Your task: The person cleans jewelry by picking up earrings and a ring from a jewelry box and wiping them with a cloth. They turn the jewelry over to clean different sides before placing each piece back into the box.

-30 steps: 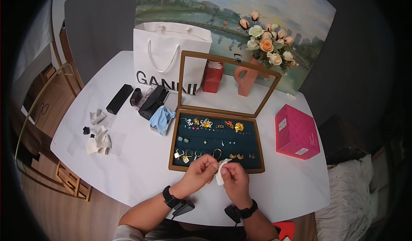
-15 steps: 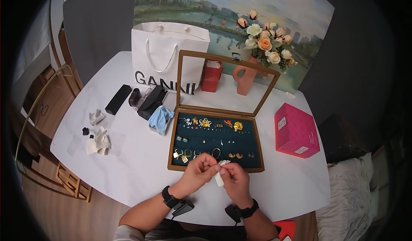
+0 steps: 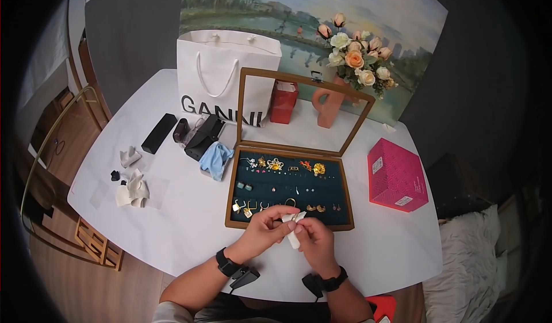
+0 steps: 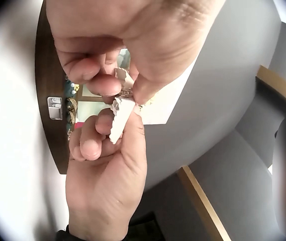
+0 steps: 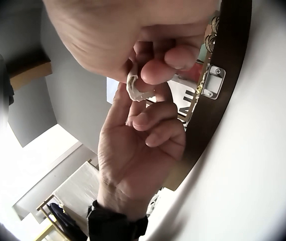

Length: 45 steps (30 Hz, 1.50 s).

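Note:
Both hands meet over the front edge of a wooden jewellery box (image 3: pixel 339 228), whose glazed lid stands raised. My left hand (image 3: pixel 264 232) pinches a small shiny piece of jewellery (image 4: pixel 126 93) between thumb and fingers; its exact kind is mostly hidden. With thumb and fingertips my right hand (image 3: pixel 318 245) holds a white cloth (image 3: pixel 294 240) folded against that piece, its loose end hanging down. Close up, the cloth's frayed edge (image 5: pixel 132 88) curls between the fingers. Brooches (image 3: pixel 276 164), earrings (image 3: pixel 311 208) and a gold hoop (image 3: pixel 290 202) lie in rows on the dark green lining.
Left of the box lie a light blue cloth (image 3: pixel 217 161), black case (image 3: pixel 202 142), black box (image 3: pixel 159 133) and crumpled cream cloth (image 3: pixel 133 190). Behind stand a white paper bag (image 3: pixel 221 64), red box (image 3: pixel 283 103) and pink flower vase (image 3: pixel 329 109). A magenta box (image 3: pixel 398 176) sits right.
The fingers of both hands shift slightly around the white cloth, which turns a little between them. The left fingers stretch further over the piece. Everything on the table stays put.

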Each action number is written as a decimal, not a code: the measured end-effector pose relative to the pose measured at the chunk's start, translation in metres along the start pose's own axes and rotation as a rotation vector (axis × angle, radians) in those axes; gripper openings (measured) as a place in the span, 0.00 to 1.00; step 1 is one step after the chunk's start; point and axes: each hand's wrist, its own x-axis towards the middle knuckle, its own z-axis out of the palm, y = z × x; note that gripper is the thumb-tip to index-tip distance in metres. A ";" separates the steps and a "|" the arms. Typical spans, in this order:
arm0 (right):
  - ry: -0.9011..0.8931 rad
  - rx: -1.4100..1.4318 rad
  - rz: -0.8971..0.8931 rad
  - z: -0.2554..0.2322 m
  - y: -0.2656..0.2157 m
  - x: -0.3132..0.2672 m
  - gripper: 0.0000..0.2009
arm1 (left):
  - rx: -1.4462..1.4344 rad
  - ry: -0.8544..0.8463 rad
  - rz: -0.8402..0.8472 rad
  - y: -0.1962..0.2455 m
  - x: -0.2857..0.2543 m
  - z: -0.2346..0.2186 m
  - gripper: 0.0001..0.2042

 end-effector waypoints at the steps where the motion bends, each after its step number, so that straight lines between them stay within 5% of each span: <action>1: -0.001 0.014 0.000 0.000 0.001 0.000 0.07 | 0.003 -0.008 -0.008 0.001 0.000 0.000 0.16; 12: 0.210 -0.148 -0.127 0.000 0.012 0.002 0.05 | -0.061 -0.090 -0.089 0.008 0.000 0.002 0.13; 21: 0.091 -0.161 -0.212 0.000 0.009 0.004 0.06 | -0.057 -0.039 -0.087 0.015 -0.002 0.006 0.14; 30: 0.076 -0.248 -0.191 0.000 0.006 0.004 0.04 | -0.042 -0.061 -0.095 0.008 -0.001 0.003 0.14; 45: -0.034 0.115 0.049 -0.001 0.002 0.005 0.02 | -0.013 -0.055 -0.127 0.010 -0.001 0.005 0.13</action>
